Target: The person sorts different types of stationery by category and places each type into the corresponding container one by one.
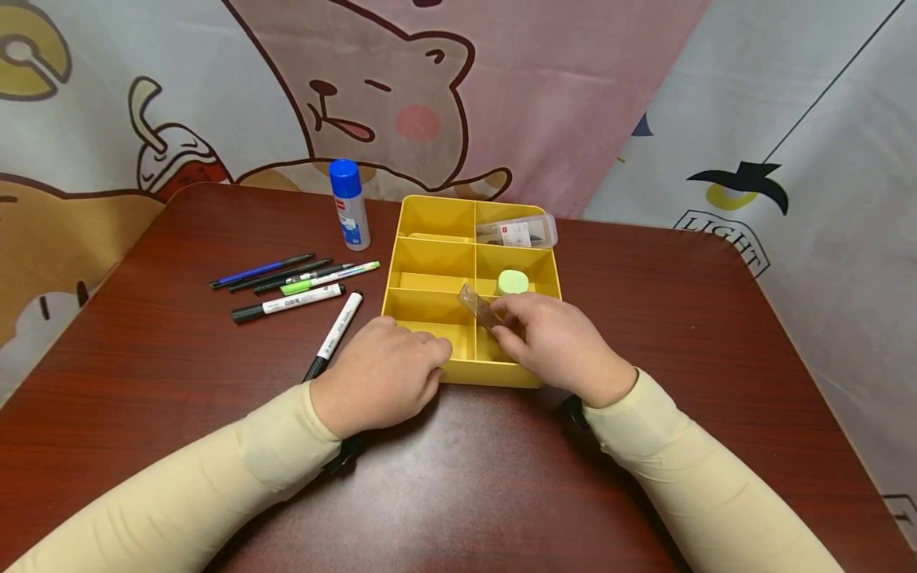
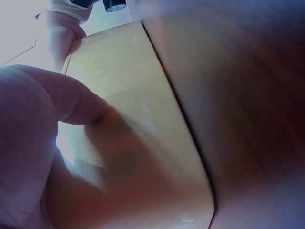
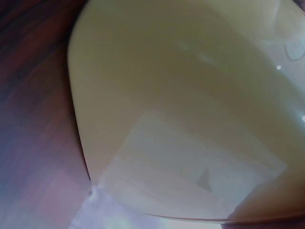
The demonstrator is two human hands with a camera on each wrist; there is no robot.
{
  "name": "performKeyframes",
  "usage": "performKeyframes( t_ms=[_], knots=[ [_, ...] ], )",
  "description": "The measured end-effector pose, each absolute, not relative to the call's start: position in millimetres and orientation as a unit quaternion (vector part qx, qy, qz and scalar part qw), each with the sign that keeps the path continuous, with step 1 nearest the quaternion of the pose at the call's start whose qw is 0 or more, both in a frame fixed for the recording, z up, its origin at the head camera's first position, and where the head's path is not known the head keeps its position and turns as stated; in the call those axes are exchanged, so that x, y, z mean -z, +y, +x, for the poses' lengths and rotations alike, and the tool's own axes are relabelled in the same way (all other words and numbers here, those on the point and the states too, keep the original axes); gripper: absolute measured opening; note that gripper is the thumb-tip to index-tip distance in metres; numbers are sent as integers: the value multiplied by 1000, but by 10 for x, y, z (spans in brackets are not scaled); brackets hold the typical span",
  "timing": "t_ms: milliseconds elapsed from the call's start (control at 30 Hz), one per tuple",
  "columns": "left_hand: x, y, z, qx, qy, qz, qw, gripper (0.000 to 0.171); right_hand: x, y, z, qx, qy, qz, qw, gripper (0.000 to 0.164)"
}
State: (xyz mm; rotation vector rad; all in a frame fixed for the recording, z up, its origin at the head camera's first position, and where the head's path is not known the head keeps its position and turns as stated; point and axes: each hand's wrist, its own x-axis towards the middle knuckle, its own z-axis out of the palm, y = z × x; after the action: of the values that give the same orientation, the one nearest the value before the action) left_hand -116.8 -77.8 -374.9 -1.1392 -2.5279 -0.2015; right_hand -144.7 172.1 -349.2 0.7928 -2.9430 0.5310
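Note:
A yellow compartment organizer box stands on the table. My left hand grips its front left corner; in the left wrist view the thumb presses on the outer front wall. Over the front right compartment, my right hand pinches a small clear, brownish strip-shaped plastic piece between thumb and fingers. It tilts, its far end near the middle divider; what kind of thing it is I cannot tell. A pale green rounded item sits in the middle right compartment. A clear case with a label leans in the back right one.
Left of the box stands a glue stick with a blue cap. Several pens lie beside it, along with a white marker and another marker near my left hand. A printed cloth hangs behind the table.

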Motion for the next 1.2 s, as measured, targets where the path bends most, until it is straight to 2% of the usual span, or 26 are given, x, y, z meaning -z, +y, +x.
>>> performKeyframes(
  t_ms=[1200],
  knots=[
    [3754,-778,-1174,72,-894,-404,182,26,3498,1721,-1447,-173,-949,262,31,22]
  ],
)
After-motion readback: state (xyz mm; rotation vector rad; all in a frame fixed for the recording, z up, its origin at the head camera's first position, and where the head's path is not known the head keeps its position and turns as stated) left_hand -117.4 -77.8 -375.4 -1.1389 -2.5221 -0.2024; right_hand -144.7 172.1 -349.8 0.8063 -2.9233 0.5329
